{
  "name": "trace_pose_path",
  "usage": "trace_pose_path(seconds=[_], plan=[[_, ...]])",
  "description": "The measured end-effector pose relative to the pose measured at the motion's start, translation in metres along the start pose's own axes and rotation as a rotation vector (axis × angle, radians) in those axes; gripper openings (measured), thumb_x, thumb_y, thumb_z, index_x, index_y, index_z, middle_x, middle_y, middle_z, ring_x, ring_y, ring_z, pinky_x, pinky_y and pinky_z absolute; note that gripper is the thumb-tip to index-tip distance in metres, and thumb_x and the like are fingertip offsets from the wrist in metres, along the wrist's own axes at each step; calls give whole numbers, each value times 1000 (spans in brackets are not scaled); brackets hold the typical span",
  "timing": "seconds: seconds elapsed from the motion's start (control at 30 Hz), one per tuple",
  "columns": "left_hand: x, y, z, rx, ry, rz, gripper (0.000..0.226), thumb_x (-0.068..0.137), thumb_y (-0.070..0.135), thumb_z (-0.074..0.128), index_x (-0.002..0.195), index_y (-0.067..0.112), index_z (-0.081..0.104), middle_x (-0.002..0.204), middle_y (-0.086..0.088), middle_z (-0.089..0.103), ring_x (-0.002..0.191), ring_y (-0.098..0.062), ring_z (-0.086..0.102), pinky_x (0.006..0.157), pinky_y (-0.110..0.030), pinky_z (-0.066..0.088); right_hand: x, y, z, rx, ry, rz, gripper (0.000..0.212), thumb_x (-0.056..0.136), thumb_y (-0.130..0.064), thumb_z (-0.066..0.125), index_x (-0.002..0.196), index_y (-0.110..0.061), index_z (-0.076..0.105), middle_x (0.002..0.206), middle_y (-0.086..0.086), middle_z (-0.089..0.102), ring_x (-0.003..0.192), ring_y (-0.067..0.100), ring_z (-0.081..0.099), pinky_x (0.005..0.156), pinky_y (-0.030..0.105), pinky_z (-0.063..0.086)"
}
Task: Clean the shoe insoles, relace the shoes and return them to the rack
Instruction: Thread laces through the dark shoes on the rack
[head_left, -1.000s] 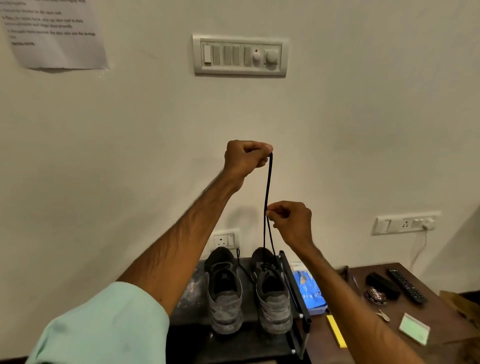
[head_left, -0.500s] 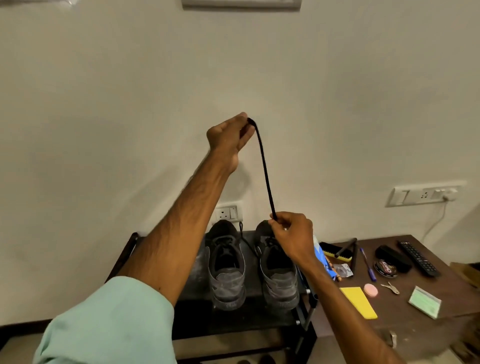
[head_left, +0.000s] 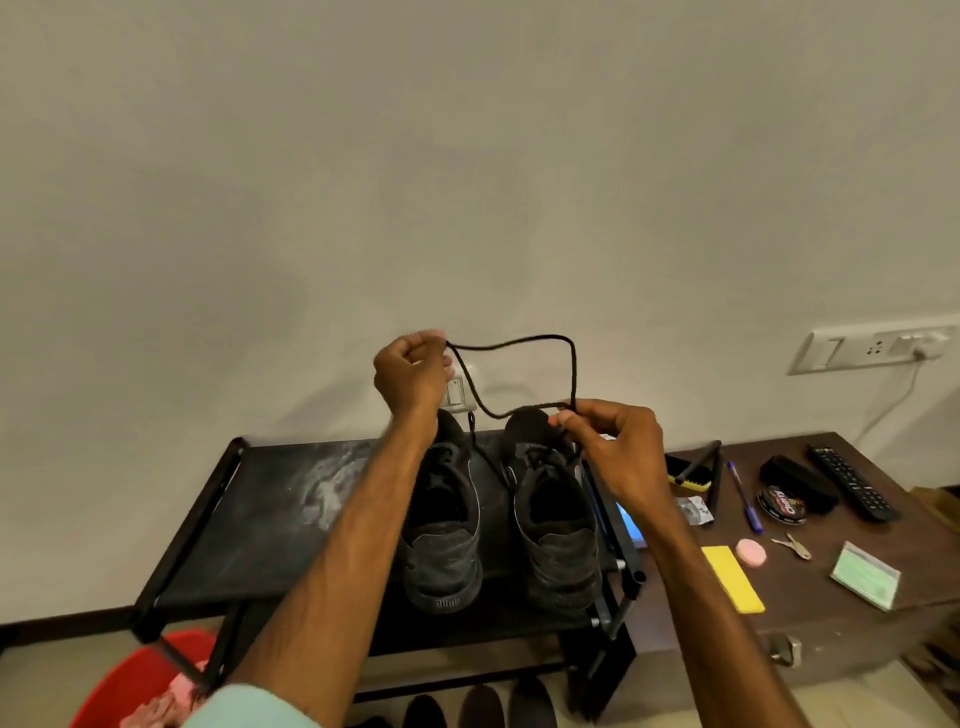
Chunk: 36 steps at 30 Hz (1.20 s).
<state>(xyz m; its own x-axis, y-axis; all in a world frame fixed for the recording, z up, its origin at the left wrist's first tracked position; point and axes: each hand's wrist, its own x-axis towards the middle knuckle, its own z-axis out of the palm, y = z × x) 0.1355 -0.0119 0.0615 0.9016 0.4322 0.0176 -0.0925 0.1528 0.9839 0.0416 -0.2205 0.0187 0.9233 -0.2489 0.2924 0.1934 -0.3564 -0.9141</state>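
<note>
We dropped left hand (head_left: 410, 379); lace (head_left: 519, 340) now sags in a loop | right hand (head_left: 618, 452) and left fingers each pinch lace | shoes (head_left: 441, 545) sit on rack (head_left: 270, 499) | tub (head_left: 119, 675) holds pink cloth (head_left: 161, 709)

On the round black tin (head_left: 781, 505) we make out one upside-down brand word, seemingly "Cherry". The print on the green card (head_left: 865, 575) is too small for us.

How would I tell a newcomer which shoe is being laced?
Find the black rack against the wall. On top, it is the right shoe, nearest the table; unlike the left shoe, its lace loops up between the left hand and right hand.
</note>
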Motion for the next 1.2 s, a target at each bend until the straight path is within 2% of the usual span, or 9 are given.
trace_pose_path(seconds=[0.13,0.27,0.43,0.53,0.7,0.87,0.97,1.07,1.2], plan=[[-18,-37,1,359,-23,98,5,91,23,71,91,26,74,90,9,76,70,-3,72,69,-26,57,7,6,5,19,-29,8,16,93,-31,74,107,-28,80,97,-14,79,95,3,74,90,38,61],[-38,-55,3,702,-41,348,38,91,28,74,125,16,62,124,0,63,118,-20,56,94,-29,47,11,13,5,115,-90,36,18,95,-26,73,111,-21,77,94,-8,80,96,8,75,90,41,60],[-69,-35,13,525,-328,554,22,96,25,68,117,19,65,110,10,67,97,1,63,84,-15,52,21,16,6,196,-160,89,15,92,-19,75,102,-9,71,88,1,80,89,15,77,73,28,55],[-76,-50,16,631,-527,644,24,102,25,56,124,22,65,115,11,67,106,0,60,95,-24,50,24,17,3,182,-256,98,8,91,-16,76,97,-11,77,83,6,79,81,19,76,69,28,55],[-68,-54,13,742,-457,784,23,101,26,58,114,18,74,101,2,76,95,-15,66,92,-40,51,26,15,-1,265,-279,114,11,89,-7,75,99,-2,76,85,12,79,78,19,75,69,25,59],[-62,-38,-3,745,-525,648,19,100,13,60,95,13,78,76,7,74,74,-5,67,73,-16,49,24,8,-3,344,-206,165,22,84,-7,78,103,2,74,90,15,79,79,24,75,73,30,63],[-58,-40,-10,879,-568,472,21,101,7,54,102,12,75,87,3,73,71,0,59,68,-2,41,24,7,-9,304,-112,119,18,83,-10,80,100,-3,77,90,9,79,78,19,74,72,29,62],[-56,-44,-9,893,-523,436,28,100,8,48,105,20,73,97,13,73,79,4,59,72,-5,41,25,8,-12,298,-68,119,16,84,-15,81,97,-6,78,88,11,78,75,17,72,69,26,60],[-57,-43,-8,948,-483,459,30,101,31,48,83,27,72,77,18,68,71,5,59,65,-8,33,24,10,-8,391,-117,181,23,87,-9,77,105,4,73,91,19,77,81,25,77,72,27,62]])
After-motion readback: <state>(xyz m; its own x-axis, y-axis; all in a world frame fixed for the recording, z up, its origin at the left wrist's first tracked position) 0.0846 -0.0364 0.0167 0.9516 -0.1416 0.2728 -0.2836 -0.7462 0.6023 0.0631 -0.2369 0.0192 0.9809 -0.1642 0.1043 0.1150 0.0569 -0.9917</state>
